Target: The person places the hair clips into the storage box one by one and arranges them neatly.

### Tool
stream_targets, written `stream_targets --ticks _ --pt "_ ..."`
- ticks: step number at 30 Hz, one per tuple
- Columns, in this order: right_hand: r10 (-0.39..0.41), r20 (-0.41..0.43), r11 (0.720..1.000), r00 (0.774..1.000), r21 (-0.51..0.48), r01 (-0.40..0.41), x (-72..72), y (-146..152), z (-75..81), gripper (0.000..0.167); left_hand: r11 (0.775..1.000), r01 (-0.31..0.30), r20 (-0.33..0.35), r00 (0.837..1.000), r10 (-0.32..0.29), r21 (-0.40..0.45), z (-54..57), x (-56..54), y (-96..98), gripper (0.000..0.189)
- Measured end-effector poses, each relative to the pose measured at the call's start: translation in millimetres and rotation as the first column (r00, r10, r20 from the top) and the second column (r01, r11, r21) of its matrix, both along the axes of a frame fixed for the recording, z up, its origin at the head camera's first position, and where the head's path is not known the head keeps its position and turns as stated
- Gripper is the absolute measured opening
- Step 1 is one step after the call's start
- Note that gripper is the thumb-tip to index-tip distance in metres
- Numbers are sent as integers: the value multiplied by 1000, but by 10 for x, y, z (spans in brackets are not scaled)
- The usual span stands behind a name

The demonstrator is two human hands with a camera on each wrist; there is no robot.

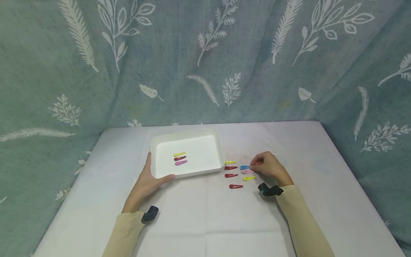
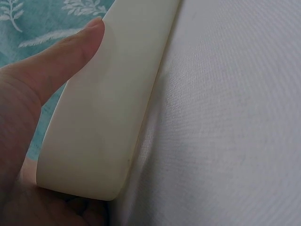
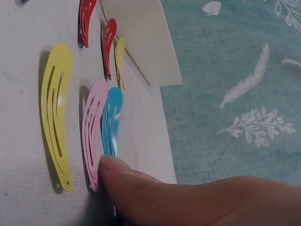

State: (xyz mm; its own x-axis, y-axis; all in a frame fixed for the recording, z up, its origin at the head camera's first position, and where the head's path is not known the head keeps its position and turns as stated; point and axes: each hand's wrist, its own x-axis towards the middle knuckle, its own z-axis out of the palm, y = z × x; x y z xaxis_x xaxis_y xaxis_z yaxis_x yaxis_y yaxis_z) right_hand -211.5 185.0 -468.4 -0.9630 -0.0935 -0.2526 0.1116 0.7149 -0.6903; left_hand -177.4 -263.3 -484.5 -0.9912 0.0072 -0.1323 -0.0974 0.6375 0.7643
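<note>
My left hand (image 1: 148, 182) grips the near left corner of a white tray (image 1: 196, 173). Its thumb lies along the front wall, and the other fingers are at the left side. Inside the tray lie a yellow hair clip (image 1: 179, 154), a red one (image 1: 179, 158) and a pink one (image 1: 181, 162). To the right of the tray, my right hand (image 1: 269, 167) pinches the narrow end of a blue hair clip (image 3: 112, 101). Right beside that clip is a pink hair clip (image 3: 95, 113), close to the thumb, then a larger-looking yellow hair clip (image 3: 56, 108).
Between the tray and my right hand, three red hair clips (image 1: 231, 175) lie in a loose column. Another yellow clip (image 1: 230, 162) sits by the tray's right wall. A white cloth (image 1: 205, 217) covers the table, and a patterned curtain (image 1: 179, 71) hangs behind it.
</note>
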Motion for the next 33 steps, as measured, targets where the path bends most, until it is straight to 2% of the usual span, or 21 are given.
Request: stream_targets --ticks 8,15,23,33 --pt "29 -10 999 1000 32 -29 -7 -23 19 8 1000 -9 -6 1000 9 4 10 36 -9 140" --pt "28 19 1000 999 -4 -28 9 16 -18 12 1000 -13 -5 1000 13 13 -22 44 -20 144" --pt "-34 58 996 998 -82 38 8 61 -2 17 1000 -13 10 1000 13 -6 4 14 -29 144" --pt "-99 123 977 988 -178 120 3 93 60 23 1000 -21 19 1000 21 -3 17 15 -7 144"
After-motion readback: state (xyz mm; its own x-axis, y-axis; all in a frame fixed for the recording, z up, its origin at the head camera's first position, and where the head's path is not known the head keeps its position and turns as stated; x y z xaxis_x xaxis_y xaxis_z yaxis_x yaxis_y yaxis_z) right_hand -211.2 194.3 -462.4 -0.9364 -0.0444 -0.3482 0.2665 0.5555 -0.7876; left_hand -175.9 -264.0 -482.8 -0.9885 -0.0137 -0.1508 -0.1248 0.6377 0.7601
